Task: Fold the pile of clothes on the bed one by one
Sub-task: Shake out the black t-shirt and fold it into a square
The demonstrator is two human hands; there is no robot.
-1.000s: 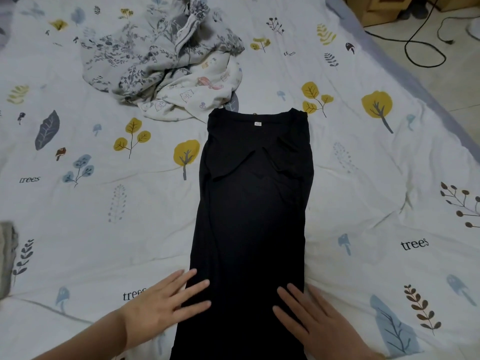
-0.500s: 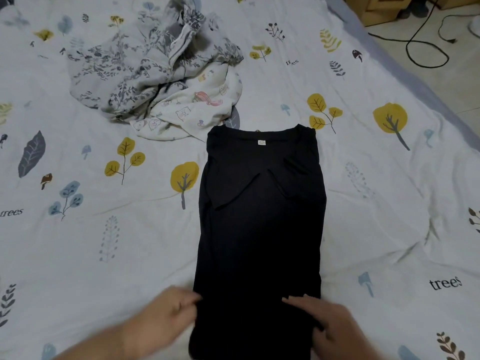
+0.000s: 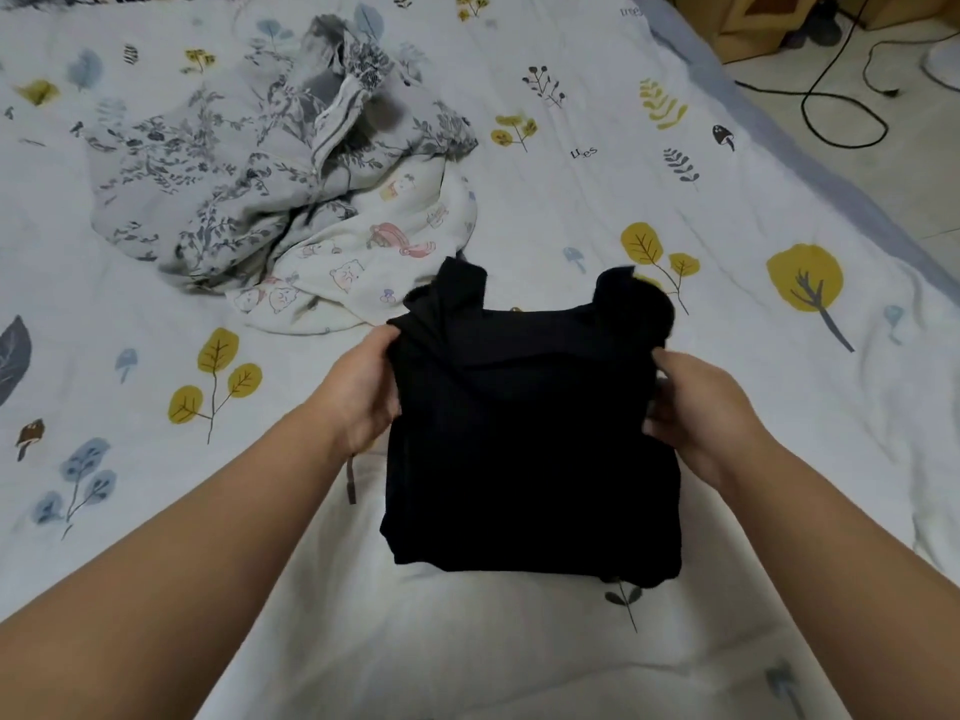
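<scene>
Since a second ago, I see the black shirt (image 3: pixel 530 439) go from a long strip lying flat on the bed to a doubled-over square, its lower end brought up toward the collar. My left hand (image 3: pixel 363 392) grips the shirt's left edge with fingers tucked under the cloth, and my right hand (image 3: pixel 696 402) grips the right edge the same way. The shirt sits between them in the middle of the bedsheet (image 3: pixel 519 657). Beyond it, up and to the left, lies the pile of clothes (image 3: pixel 280 168), grey floral cloth over a cartoon-print piece. A black cable (image 3: pixel 841 116) trails on the floor at far right.
</scene>
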